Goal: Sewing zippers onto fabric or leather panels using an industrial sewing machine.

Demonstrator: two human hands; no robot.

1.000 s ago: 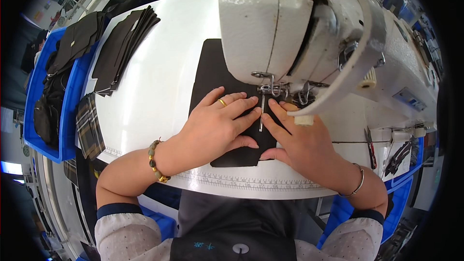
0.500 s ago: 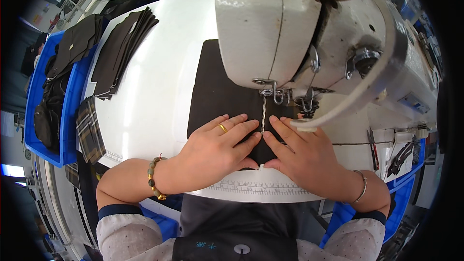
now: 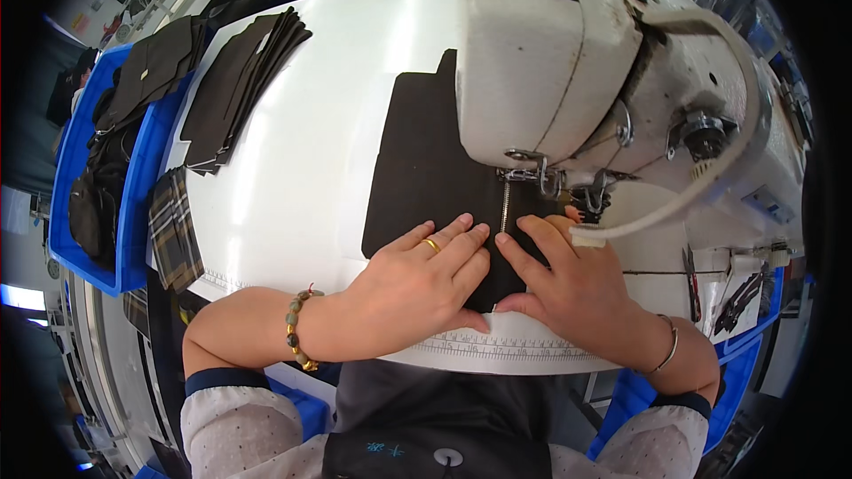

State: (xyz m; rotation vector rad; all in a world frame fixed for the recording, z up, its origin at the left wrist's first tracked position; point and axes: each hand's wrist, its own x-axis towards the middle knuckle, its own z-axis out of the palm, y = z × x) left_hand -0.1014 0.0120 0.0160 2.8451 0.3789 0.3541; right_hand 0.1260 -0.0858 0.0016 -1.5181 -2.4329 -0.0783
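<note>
A dark fabric panel (image 3: 417, 160) lies flat on the white sewing table, its far right part hidden behind the sewing machine head (image 3: 541, 53). A metal-toothed zipper (image 3: 506, 206) runs along it toward the presser foot (image 3: 516, 175). My left hand (image 3: 430, 270) rests on the panel left of the zipper, palm down with fingers stretched out. To the zipper's right, my right hand (image 3: 568, 275) lies on the fabric, fingers spread, its index fingertip beside the zipper's near end. Both thumbs are at the panel's near edge.
On the left stands a blue bin (image 3: 133, 204) of dark fabric pieces, with a stack of dark panels (image 3: 235, 80) beside it. Plaid fabric (image 3: 176, 226) hangs at the table's left edge. Scissors (image 3: 692, 284) lie at right. A printed ruler (image 3: 497, 348) follows the front edge.
The panel has moved away from me under the presser foot, and more of its far edge shows. Both hands stay on the fabric, with my fingers slightly shifted. The whole view has swung a little.
</note>
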